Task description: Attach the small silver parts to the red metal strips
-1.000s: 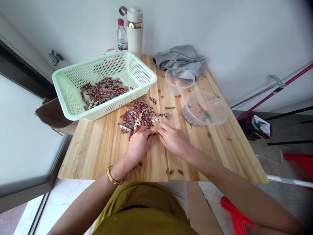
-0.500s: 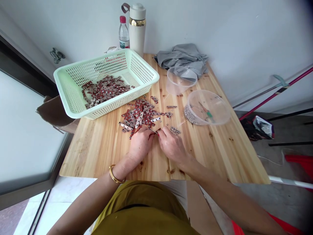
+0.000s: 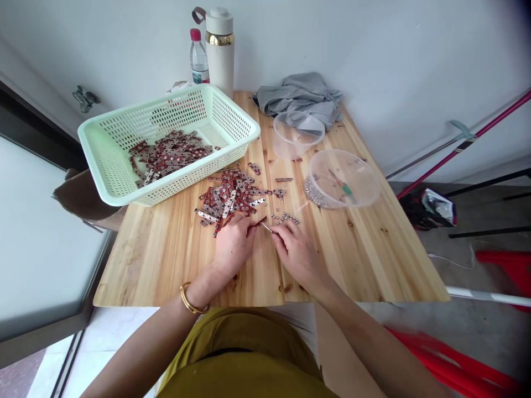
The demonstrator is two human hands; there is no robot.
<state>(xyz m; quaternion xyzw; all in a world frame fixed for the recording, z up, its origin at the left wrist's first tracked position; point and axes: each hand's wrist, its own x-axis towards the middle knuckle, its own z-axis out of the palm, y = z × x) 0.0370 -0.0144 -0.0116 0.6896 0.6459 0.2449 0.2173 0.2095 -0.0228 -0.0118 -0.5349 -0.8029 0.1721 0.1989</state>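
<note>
My left hand is closed on a small reddish-brown strip, whose end sticks out past the fingertips. Pinched in my right hand is a thin metal tool; its tip is at the strip, and its exact kind is too small to tell. Just beyond both hands, small silver nut-like pieces lie loose on the wood. A pile of red-brown and silver terminal-like strips spreads beyond my left hand.
A pale green basket holds more strips at the left. Two clear plastic tubs stand right; the nearer contains silver pieces and a green-handled tool. Behind are grey cloth, a tumbler and a water bottle. The wooden table has a right edge.
My right hand has drawn slightly away from my left, and more of the strip's end shows between them. The loose silver pieces are more spread out. The view has shifted a little.
</note>
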